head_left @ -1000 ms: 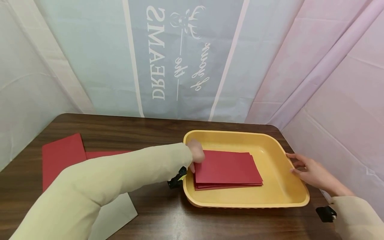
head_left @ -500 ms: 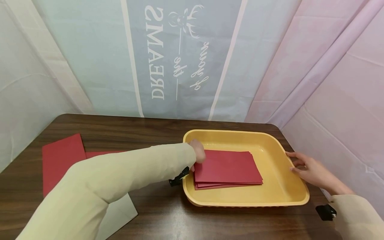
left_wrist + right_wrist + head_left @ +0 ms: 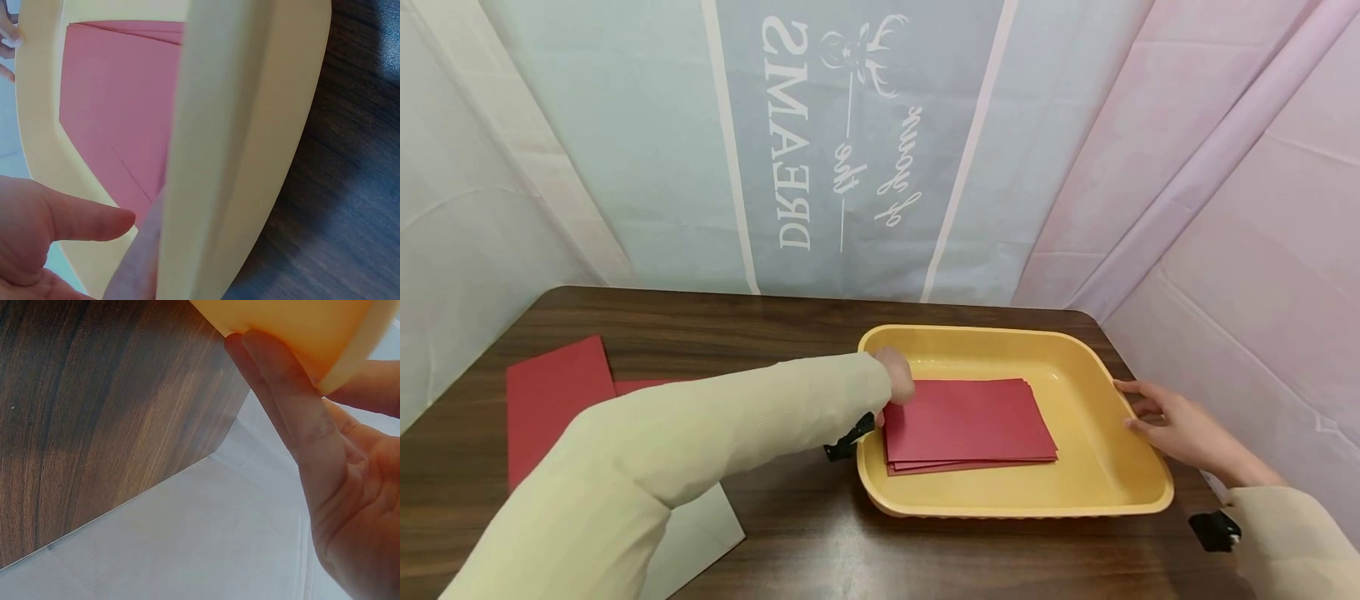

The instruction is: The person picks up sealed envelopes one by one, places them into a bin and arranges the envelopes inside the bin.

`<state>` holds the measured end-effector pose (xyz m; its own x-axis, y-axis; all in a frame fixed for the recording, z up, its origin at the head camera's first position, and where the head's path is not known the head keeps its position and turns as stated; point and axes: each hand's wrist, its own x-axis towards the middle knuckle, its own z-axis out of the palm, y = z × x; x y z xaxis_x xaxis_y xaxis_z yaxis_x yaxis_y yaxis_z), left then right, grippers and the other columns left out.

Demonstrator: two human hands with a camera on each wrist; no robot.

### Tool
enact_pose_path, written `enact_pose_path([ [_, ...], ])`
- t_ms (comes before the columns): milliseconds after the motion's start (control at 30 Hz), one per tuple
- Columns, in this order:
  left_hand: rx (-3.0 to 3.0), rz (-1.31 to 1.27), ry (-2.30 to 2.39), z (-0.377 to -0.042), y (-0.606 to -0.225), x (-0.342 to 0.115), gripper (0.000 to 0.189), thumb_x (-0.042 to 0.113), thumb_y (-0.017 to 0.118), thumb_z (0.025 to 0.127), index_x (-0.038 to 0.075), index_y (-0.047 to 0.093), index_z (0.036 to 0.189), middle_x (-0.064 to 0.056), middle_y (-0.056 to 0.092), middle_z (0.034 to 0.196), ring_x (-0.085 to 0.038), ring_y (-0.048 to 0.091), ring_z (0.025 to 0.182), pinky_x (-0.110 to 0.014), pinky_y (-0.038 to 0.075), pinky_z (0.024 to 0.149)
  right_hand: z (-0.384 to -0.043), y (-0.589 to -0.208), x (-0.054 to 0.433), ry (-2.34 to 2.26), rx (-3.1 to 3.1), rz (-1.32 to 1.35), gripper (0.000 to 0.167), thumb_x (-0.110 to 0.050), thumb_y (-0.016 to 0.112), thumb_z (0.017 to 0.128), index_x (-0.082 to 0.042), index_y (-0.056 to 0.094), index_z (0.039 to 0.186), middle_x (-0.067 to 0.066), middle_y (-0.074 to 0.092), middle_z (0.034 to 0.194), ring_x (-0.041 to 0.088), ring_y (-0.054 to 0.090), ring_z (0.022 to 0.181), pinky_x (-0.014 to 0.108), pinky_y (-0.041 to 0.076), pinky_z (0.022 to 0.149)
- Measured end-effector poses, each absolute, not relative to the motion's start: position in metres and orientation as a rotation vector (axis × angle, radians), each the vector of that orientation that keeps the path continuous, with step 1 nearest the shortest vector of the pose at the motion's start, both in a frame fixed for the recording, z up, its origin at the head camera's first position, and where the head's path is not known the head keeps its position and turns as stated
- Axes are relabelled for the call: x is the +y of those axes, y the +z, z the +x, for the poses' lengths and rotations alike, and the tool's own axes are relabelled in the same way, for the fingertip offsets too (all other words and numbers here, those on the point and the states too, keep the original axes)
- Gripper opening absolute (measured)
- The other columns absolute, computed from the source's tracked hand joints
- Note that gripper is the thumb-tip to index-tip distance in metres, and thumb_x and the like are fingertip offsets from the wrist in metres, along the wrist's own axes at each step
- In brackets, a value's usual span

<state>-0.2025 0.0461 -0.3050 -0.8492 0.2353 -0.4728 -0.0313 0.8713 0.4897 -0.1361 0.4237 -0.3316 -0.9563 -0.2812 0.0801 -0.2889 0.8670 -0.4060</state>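
A yellow tray [image 3: 1000, 504] with a raised rim holds a stack of flat red paper cards [image 3: 970, 421], their edges slightly uneven. My left hand [image 3: 895, 375] reaches over the tray's left rim to the near-left end of the stack. In the left wrist view its thumb [image 3: 94, 219] is straight, the tip by a card corner; a finger [image 3: 139, 262] lies at the stack's edge, the others hidden behind the tray wall. On the tray's right side my right hand [image 3: 1176, 429] pinches the rim, fingers [image 3: 281, 381] under the outer wall.
More red sheets [image 3: 557, 400] lie at the left of the dark wooden table [image 3: 805, 542], partly under the left sleeve [image 3: 700, 442]. A white sheet [image 3: 700, 537] is at the near left. A printed cloth [image 3: 865, 167] hangs behind the table, with pale cloth at both sides.
The top red card has shifted slightly towards the near side of the tray. My left hand moved a little to the right early on; the right hand stays on the rim.
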Motion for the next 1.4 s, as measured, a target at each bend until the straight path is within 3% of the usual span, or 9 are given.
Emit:
enact_pose_path([
  [167, 2.522, 0.205, 0.703, -0.211, -0.310, 0.042, 0.013, 0.014, 0.057, 0.092, 0.001, 0.054, 0.088, -0.011, 0.054, 0.089, -0.023, 0.070, 0.062, -0.027, 0.054, 0.048, -0.136, -0.331, 0.424, 0.640, -3.022, 0.458, 0.047, 0.000, 0.066, 0.086, 0.010, 0.048, 0.127, 0.014, 0.071, 0.088, -0.012, 0.056, 0.076, 0.020, 0.049, 0.059],
  [400, 2.525, 0.290, 0.766, -0.215, -0.303, 0.033, 0.020, 0.013, 0.052, 0.092, 0.003, 0.056, 0.075, -0.007, 0.059, 0.060, -0.025, 0.070, 0.062, -0.030, 0.057, 0.061, -0.135, -0.331, 0.422, 0.630, -3.050, 0.423, 0.048, -0.003, 0.067, 0.087, 0.009, 0.048, 0.129, 0.013, 0.071, 0.090, -0.009, 0.058, 0.076, 0.021, 0.049, 0.060],
  [600, 2.522, 0.367, 0.953, -0.210, -0.285, 0.021, 0.042, 0.012, 0.048, 0.093, 0.013, 0.038, 0.052, -0.001, 0.045, 0.043, -0.024, 0.071, 0.062, -0.022, 0.044, 0.051, -0.134, -0.331, 0.421, 0.637, -3.037, 0.429, 0.048, -0.001, 0.067, 0.086, 0.010, 0.048, 0.128, 0.014, 0.071, 0.089, -0.010, 0.057, 0.076, 0.021, 0.049, 0.059],
  [700, 2.489, 0.348, 1.090, -0.207, -0.271, 0.012, 0.037, 0.014, 0.049, 0.094, 0.011, 0.041, 0.058, -0.003, 0.048, 0.052, -0.025, 0.071, 0.062, -0.025, 0.052, 0.055, -0.135, -0.332, 0.422, 0.657, -3.022, 0.453, 0.047, 0.001, 0.066, 0.086, 0.011, 0.047, 0.127, 0.014, 0.071, 0.088, -0.010, 0.057, 0.075, 0.021, 0.049, 0.058],
  [833, 2.464, 0.309, 1.210, -0.204, -0.257, 0.000, 0.015, 0.016, 0.052, 0.095, 0.005, 0.056, 0.086, -0.008, 0.061, 0.083, -0.020, 0.067, 0.056, -0.033, 0.058, 0.067, -0.135, -0.331, 0.422, 0.653, -3.020, 0.461, 0.047, 0.001, 0.066, 0.086, 0.011, 0.047, 0.127, 0.014, 0.071, 0.087, -0.011, 0.057, 0.075, 0.019, 0.049, 0.059],
  [967, 2.419, 0.270, 1.300, -0.204, -0.251, -0.012, 0.018, 0.014, 0.054, 0.095, 0.001, 0.060, 0.105, -0.014, 0.060, 0.106, -0.015, 0.062, 0.056, -0.037, 0.058, 0.069, -0.134, -0.330, 0.422, 0.642, -3.019, 0.455, 0.047, 0.001, 0.066, 0.086, 0.011, 0.047, 0.128, 0.014, 0.071, 0.088, -0.012, 0.056, 0.076, 0.017, 0.049, 0.060],
  [1167, 2.377, 0.241, 1.386, -0.206, -0.245, -0.032, 0.023, 0.012, 0.051, 0.094, -0.003, 0.059, 0.109, -0.014, 0.057, 0.103, -0.015, 0.061, 0.058, -0.031, 0.057, 0.061, -0.133, -0.331, 0.422, 0.640, -3.030, 0.447, 0.047, 0.001, 0.066, 0.086, 0.011, 0.047, 0.127, 0.015, 0.071, 0.088, -0.012, 0.057, 0.075, 0.018, 0.049, 0.060],
  [1400, 2.367, 0.202, 1.425, -0.204, -0.255, -0.062, 0.028, 0.013, 0.050, 0.095, -0.005, 0.059, 0.114, -0.016, 0.055, 0.108, -0.016, 0.061, 0.062, -0.031, 0.057, 0.064, -0.134, -0.330, 0.421, 0.631, -3.042, 0.434, 0.047, -0.002, 0.066, 0.086, 0.010, 0.047, 0.128, 0.014, 0.071, 0.089, -0.011, 0.057, 0.075, 0.020, 0.049, 0.060],
])
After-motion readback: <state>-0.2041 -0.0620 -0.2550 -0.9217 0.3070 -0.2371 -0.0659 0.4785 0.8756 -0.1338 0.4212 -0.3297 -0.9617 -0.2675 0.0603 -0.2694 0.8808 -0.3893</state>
